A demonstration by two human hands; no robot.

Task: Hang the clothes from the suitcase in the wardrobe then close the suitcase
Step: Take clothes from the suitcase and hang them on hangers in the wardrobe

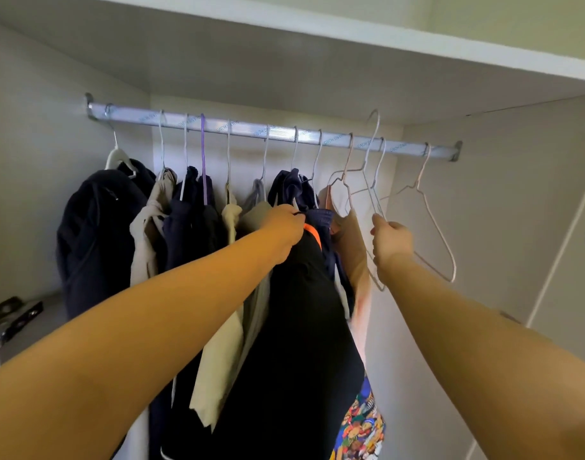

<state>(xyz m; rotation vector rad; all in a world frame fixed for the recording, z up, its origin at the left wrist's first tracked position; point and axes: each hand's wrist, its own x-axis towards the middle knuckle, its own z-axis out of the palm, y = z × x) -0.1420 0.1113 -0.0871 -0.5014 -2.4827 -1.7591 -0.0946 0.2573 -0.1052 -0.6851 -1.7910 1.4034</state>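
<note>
Inside the white wardrobe, a silver metal hanging rail (pixel 251 131) carries a row of clothes. At the far left is a dark navy coat (pixel 95 227), and beside it hang beige and dark garments on thin hangers. Near the middle, the left hand (pixel 283 235) has its grip clamped on the top edge of a black garment with an orange trim (pixel 297 310) and holds it up in front of the hung clothes. Whether this garment is on a hanger yet is hard to tell, as the hand covers its top. To the right, the right hand (pixel 392 244) pinches a bare pale wire hanger (pixel 365 166), whose hook stands above the rail rather than on it. Further right, another empty wire hanger (pixel 432 220) hangs on the rail. The step in hand looks like fitting the black garment to a hanger, so the hanging is well along but not finished. The next move calls for bringing the two hands together, threading the hanger's shoulders into the garment, then hooking it onto a free stretch of rail. The suitcase is out of view and remains to be closed.
</note>
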